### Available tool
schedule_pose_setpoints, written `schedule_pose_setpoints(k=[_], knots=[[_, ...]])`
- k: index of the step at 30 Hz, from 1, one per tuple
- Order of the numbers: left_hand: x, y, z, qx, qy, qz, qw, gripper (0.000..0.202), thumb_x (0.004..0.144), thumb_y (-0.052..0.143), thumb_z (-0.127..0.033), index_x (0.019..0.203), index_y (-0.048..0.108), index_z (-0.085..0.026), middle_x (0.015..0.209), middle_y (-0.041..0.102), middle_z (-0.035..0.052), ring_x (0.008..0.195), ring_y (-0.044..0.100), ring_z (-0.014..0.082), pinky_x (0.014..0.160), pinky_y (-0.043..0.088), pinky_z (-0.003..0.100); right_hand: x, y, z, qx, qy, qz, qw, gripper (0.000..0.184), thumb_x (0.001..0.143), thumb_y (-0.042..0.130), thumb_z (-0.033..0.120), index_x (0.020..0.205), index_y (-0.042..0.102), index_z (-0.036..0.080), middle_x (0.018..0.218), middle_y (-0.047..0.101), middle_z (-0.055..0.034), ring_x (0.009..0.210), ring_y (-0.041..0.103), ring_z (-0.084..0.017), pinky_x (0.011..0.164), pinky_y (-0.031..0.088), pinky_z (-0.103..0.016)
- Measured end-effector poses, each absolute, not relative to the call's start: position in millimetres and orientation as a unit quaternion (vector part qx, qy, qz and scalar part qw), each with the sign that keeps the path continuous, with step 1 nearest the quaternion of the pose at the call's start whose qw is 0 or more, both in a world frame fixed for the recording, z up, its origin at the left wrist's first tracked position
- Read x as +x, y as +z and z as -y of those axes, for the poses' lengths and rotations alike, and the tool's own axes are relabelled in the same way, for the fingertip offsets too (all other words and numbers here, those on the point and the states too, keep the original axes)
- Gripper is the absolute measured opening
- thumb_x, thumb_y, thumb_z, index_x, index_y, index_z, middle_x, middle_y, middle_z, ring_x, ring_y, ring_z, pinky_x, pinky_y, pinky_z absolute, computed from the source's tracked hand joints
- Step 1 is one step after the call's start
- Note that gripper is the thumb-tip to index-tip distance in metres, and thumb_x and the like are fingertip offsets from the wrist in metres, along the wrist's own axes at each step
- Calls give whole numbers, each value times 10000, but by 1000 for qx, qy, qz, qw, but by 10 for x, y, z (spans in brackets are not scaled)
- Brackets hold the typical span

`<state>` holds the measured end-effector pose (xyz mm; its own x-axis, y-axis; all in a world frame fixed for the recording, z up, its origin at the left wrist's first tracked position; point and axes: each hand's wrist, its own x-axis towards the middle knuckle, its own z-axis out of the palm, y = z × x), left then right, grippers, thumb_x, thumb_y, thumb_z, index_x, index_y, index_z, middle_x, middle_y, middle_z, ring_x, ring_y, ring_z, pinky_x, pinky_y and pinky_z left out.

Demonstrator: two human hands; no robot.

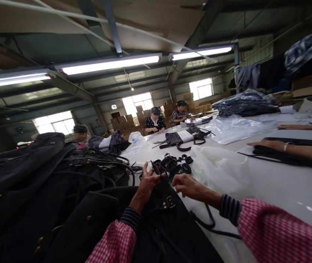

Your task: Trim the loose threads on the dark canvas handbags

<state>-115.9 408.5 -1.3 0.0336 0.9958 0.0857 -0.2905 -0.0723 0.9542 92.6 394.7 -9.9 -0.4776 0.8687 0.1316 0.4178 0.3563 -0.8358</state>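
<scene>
My left hand [147, 185] is closed around a thin black strap [158, 168], its fingers curled near the strap's upper end. Just to the right, my right hand [190, 187] has its fingers bent together beside the strap; whether anything is pinched in them is too small to make out. Below both hands spreads a black fabric piece [180, 230] with a brass-coloured buckle or fitting [169, 202]. Several rolled black straps [174, 163] lie on the table just beyond my hands.
A large heap of black fabric items [30, 175] fills the left. Clear plastic bags [224, 168] lie on the white table [282, 182]. At right, a co-worker's hands [273, 145] rest on black fabric. Two people sit across the table, another at left. Bagged dark goods [245, 103] are stacked behind.
</scene>
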Motion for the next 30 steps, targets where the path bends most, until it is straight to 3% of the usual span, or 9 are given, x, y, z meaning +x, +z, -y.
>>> schedule_pose_setpoints(k=[3,9,11,14,16,20,23,26,30], knots=[[-1210,-36,-4103,458,575,-379,562,1170,656,745,-24,1554,94,-396,1482,503,131,955,750,246,808,594,346,706,-86,-4199,-458,375,741,319,349,795,588,176,1138,646,170,685,625,36,534,576,-107,496,382,-192],[-1361,-186,-4283,475,585,-415,510,1118,633,808,-124,1540,203,-370,1377,602,118,806,713,173,738,581,322,409,128,-4621,-498,306,725,365,47,722,692,144,768,691,151,724,659,-51,816,660,-218,653,455,-254],[-1369,-219,-4307,486,578,-437,488,1107,627,810,-149,1534,210,-353,1371,605,126,776,693,156,739,572,326,382,314,-4759,-505,294,707,399,201,814,607,161,988,706,146,906,703,-101,904,662,-230,708,479,-277],[-1342,-233,-4282,549,533,-465,445,1001,665,735,-172,1518,225,-290,1387,582,140,859,705,179,803,571,338,417,522,-4859,-485,305,697,431,486,917,514,241,1401,512,193,1254,646,-136,993,650,-208,721,510,-276],[-1318,-235,-4246,601,489,-491,398,909,697,658,-174,1503,243,-238,1376,577,150,954,705,206,837,573,342,526,494,-4769,-458,330,712,418,583,904,557,297,1471,435,230,1283,639,-111,964,653,-196,672,514,-256],[-1295,-242,-4166,648,414,-554,319,755,669,590,-102,1397,408,-185,1334,573,148,1082,654,253,899,557,391,966,27,-4175,-426,369,755,336,375,764,693,259,1121,689,147,918,714,-65,793,640,-203,634,475,-263],[-1252,-169,-4026,698,341,-583,238,586,647,579,-43,1218,579,-176,1321,563,130,1236,536,308,1081,434,499,1288,-373,-3637,-401,342,810,258,188,850,597,294,794,711,155,800,689,-48,780,627,-199,710,441,-299],[-1117,-3,-3769,763,258,-563,184,486,649,560,3,1068,670,-219,1315,584,69,1331,438,302,1167,336,486,1398,-542,-3278,-425,310,810,260,216,900,537,300,864,708,172,870,696,-48,851,641,-207,782,425,-322],[-854,166,-3361,861,119,-483,106,511,751,516,12,1146,661,-278,1448,538,14,1391,394,251,1130,388,415,1293,-451,-3092,-435,262,813,286,172,860,540,240,929,685,180,945,659,-54,927,629,-220,838,410,-338]])
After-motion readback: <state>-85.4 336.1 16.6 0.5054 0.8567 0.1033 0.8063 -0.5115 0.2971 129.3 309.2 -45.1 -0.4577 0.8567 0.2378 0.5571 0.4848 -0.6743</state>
